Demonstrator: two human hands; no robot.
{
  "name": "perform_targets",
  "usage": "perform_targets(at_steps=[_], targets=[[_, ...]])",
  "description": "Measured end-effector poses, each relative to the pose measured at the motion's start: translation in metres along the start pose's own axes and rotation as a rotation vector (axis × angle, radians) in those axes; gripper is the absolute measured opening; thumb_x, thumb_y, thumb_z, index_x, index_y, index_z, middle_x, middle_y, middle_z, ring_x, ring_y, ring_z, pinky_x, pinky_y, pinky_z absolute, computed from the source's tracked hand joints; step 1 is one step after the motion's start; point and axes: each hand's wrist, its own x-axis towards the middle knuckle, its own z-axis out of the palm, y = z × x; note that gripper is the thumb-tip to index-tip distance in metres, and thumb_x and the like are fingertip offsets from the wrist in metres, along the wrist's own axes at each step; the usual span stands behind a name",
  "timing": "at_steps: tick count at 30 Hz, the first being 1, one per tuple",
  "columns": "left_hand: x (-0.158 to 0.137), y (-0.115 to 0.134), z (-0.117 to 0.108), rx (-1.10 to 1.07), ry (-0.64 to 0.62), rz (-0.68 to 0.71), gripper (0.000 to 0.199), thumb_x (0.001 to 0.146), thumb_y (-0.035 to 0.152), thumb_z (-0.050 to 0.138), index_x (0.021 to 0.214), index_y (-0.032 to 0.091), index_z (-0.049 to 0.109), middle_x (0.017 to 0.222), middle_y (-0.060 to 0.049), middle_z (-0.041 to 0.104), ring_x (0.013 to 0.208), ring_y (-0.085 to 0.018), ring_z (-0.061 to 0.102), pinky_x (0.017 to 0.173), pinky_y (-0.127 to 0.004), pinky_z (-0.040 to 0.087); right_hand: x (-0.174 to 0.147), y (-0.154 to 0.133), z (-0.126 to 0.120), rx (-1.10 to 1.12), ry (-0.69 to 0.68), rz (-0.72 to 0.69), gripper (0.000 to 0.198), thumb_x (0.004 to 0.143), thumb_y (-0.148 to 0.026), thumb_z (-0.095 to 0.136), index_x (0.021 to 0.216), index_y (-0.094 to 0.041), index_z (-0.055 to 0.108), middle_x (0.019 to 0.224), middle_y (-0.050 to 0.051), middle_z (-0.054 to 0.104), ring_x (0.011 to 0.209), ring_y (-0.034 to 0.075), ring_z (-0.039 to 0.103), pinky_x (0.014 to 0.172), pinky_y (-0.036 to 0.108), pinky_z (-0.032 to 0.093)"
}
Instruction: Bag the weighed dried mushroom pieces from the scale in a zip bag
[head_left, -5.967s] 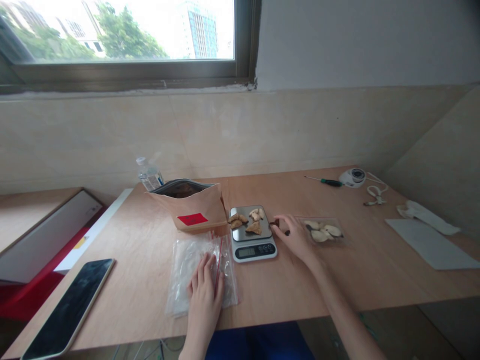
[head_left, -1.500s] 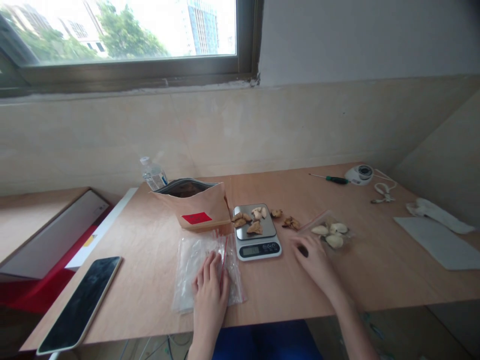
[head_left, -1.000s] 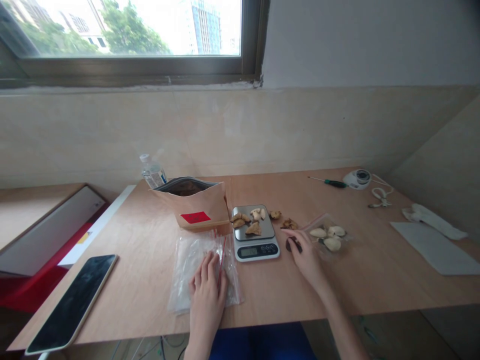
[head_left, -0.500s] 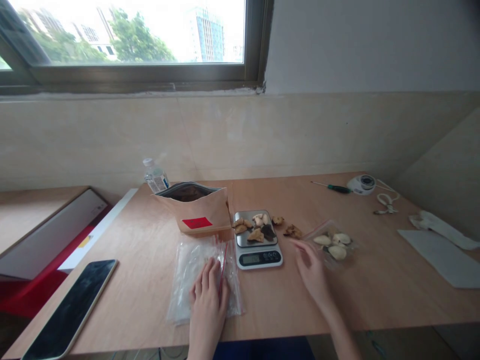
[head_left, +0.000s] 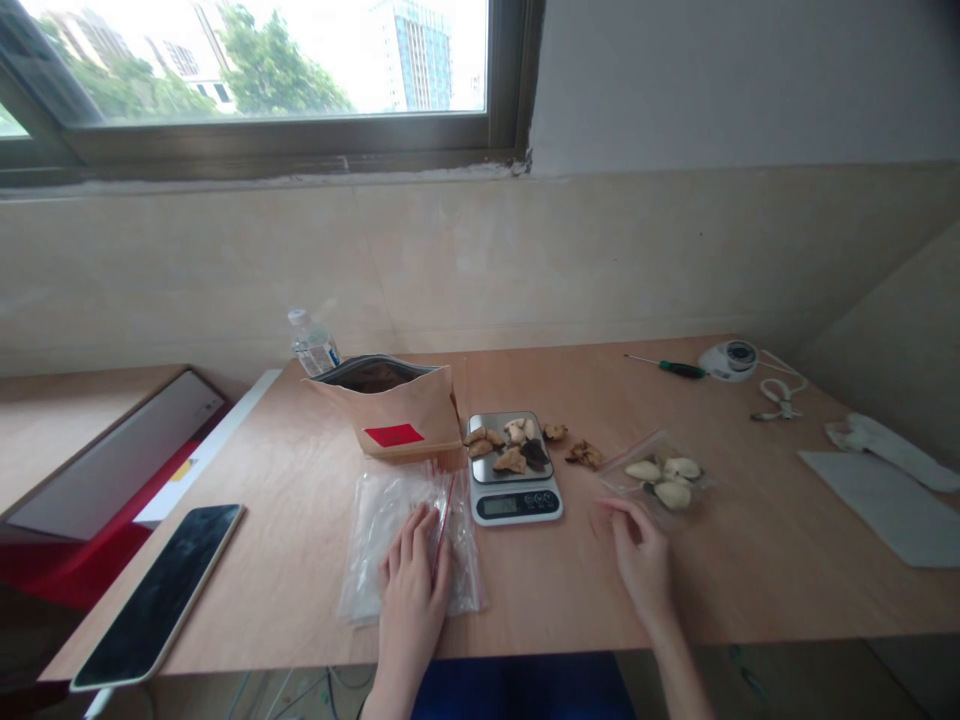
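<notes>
The dried pieces (head_left: 511, 461) lie on the pan of the small scale (head_left: 517, 503), a dark one (head_left: 535, 455) among them, and those at the pan's left edge look likeliest to slip off or press on the paper pouch (head_left: 412, 410) just beside, which could upset the reading. A nudge might also mix in the loose brown pieces (head_left: 583, 454) right of the scale. The left hand (head_left: 412, 575) rests flat on the clear bags (head_left: 375, 560), clutching nothing; should it slide, they could push the scale. The right hand (head_left: 643, 555), fingers loosely curled, shows nothing in its grip and sits near the bag of pale pieces (head_left: 670, 494). The phone (head_left: 161, 595) reaches the front edge of the wooden surface (head_left: 562, 590), so a tug on its white cable (head_left: 99, 703) could bring it down. Farther back are a bottle (head_left: 311, 343), a screwdriver (head_left: 681, 369) and a white camera (head_left: 727, 361), before a tiled wall (head_left: 600, 260) beneath a bright window (head_left: 300, 90).
</notes>
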Motion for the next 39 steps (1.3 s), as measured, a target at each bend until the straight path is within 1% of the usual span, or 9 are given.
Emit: perform_targets(at_steps=[5, 10, 15, 19, 24, 31, 35, 37, 39], targets=[[0.003, 0.002, -0.003, -0.090, -0.009, -0.051, 0.036, 0.093, 0.035, 0.034, 0.122, 0.023, 0.052, 0.133, -0.008, 0.050, 0.124, -0.024, 0.043, 0.100, -0.047, 0.034, -0.002, -0.001, -0.003, 0.039, -0.020, 0.050, 0.023, 0.079, -0.030, 0.047, 0.077, -0.019, 0.066, 0.081, 0.009, 0.070, 0.078, 0.023, 0.064, 0.070, 0.035, 0.052], [0.005, 0.002, -0.006, -0.151, -0.040, -0.085, 0.039, 0.095, 0.034, 0.026, 0.122, 0.024, 0.053, 0.133, -0.007, 0.051, 0.124, -0.023, 0.043, 0.101, -0.049, 0.033, -0.003, -0.002, -0.003, 0.048, -0.029, 0.071, 0.022, 0.077, -0.028, 0.048, 0.078, -0.019, 0.067, 0.082, 0.008, 0.071, 0.075, 0.023, 0.064, 0.066, 0.034, 0.052], [0.007, -0.007, -0.005, -0.168, -0.042, -0.081, 0.037, 0.093, 0.034, 0.033, 0.122, 0.023, 0.051, 0.131, -0.008, 0.052, 0.122, -0.024, 0.046, 0.100, -0.048, 0.036, -0.004, -0.003, -0.003, 0.042, -0.014, 0.087, 0.023, 0.078, -0.031, 0.048, 0.077, -0.019, 0.067, 0.079, 0.008, 0.070, 0.065, 0.021, 0.062, 0.062, 0.034, 0.052], [0.010, -0.019, -0.007, -0.153, -0.003, -0.051, 0.037, 0.090, 0.037, 0.040, 0.122, 0.022, 0.051, 0.127, -0.008, 0.055, 0.117, -0.026, 0.050, 0.096, -0.047, 0.040, -0.005, -0.002, -0.003, 0.040, -0.024, 0.087, 0.023, 0.079, -0.031, 0.048, 0.078, -0.018, 0.067, 0.079, 0.008, 0.070, 0.064, 0.020, 0.061, 0.063, 0.033, 0.051], [0.014, -0.037, -0.019, -0.117, 0.019, -0.004, 0.031, 0.085, 0.043, 0.047, 0.102, 0.021, 0.060, 0.106, -0.008, 0.063, 0.096, -0.025, 0.060, 0.081, -0.041, 0.048, -0.005, -0.004, -0.004, 0.052, -0.026, 0.101, 0.022, 0.076, -0.029, 0.047, 0.077, -0.019, 0.067, 0.078, 0.007, 0.069, 0.065, 0.020, 0.060, 0.063, 0.033, 0.051], [0.012, -0.053, -0.034, -0.042, 0.065, -0.050, 0.027, 0.085, 0.043, 0.046, 0.078, 0.022, 0.061, 0.088, -0.005, 0.063, 0.082, -0.022, 0.059, 0.073, -0.035, 0.046, -0.007, -0.008, -0.004, 0.090, -0.047, 0.103, 0.023, 0.078, -0.031, 0.047, 0.078, -0.018, 0.066, 0.079, 0.008, 0.069, 0.070, 0.022, 0.062, 0.064, 0.033, 0.050], [0.010, -0.055, -0.051, -0.056, 0.089, -0.190, 0.027, 0.084, 0.045, 0.046, 0.079, 0.023, 0.061, 0.092, -0.003, 0.064, 0.084, -0.022, 0.060, 0.072, -0.033, 0.045, -0.018, -0.025, 0.002, 0.135, -0.151, 0.140, 0.025, 0.083, -0.035, 0.048, 0.082, -0.018, 0.066, 0.084, 0.008, 0.069, 0.076, 0.022, 0.062, 0.065, 0.030, 0.049], [0.011, -0.048, -0.062, -0.107, 0.132, -0.265, 0.029, 0.083, 0.048, 0.047, 0.082, 0.023, 0.061, 0.095, -0.003, 0.064, 0.084, -0.022, 0.061, 0.071, -0.033, 0.045, -0.026, -0.046, 0.007, 0.169, -0.268, 0.150, 0.027, 0.086, -0.037, 0.046, 0.087, -0.018, 0.065, 0.085, 0.007, 0.068, 0.077, 0.021, 0.062, 0.066, 0.028, 0.048], [0.011, -0.033, -0.072, -0.192, 0.206, -0.275, 0.031, 0.082, 0.051, 0.050, 0.083, 0.022, 0.060, 0.093, -0.003, 0.064, 0.083, -0.021, 0.061, 0.072, -0.033, 0.046, -0.033, -0.076, 0.015, 0.220, -0.417, 0.119, 0.028, 0.089, -0.038, 0.044, 0.095, -0.019, 0.064, 0.087, 0.006, 0.067, 0.081, 0.019, 0.062, 0.071, 0.026, 0.047]])
